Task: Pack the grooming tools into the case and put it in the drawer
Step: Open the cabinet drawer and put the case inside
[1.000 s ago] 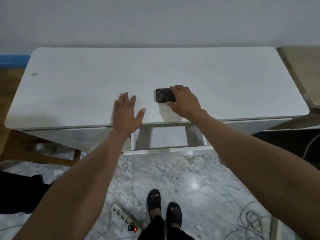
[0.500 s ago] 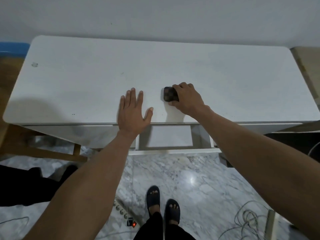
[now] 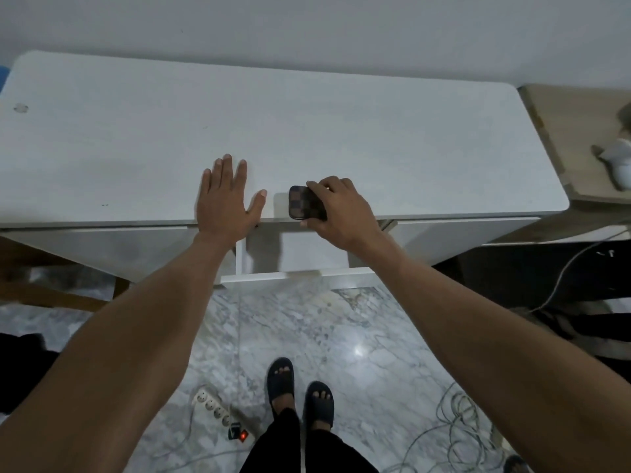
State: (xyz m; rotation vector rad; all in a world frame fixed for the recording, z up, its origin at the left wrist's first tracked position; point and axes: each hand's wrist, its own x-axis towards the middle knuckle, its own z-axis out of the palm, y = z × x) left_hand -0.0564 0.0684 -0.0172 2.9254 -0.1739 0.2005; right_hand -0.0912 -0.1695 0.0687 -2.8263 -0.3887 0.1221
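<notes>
A small brown checkered case [image 3: 305, 203] is held at the front edge of the white desk [image 3: 307, 131], closed, right above the open drawer. My right hand [image 3: 341, 209] grips it from the right side with fingers on top and thumb below. My left hand [image 3: 225, 203] lies flat on the desk top, fingers spread, just left of the case. The white drawer [image 3: 293, 264] is pulled out under the desk edge; its inside looks bare. No loose grooming tools are in view.
A wooden side table [image 3: 580, 138] with a pale object [image 3: 618, 162] stands to the right. A power strip [image 3: 218, 413] and loose cables [image 3: 457, 425] lie on the marble floor near my sandalled feet [image 3: 300, 387].
My right hand has drawn the case from further back on the desk to its front edge over the drawer. My left hand has stayed flat on the desk.
</notes>
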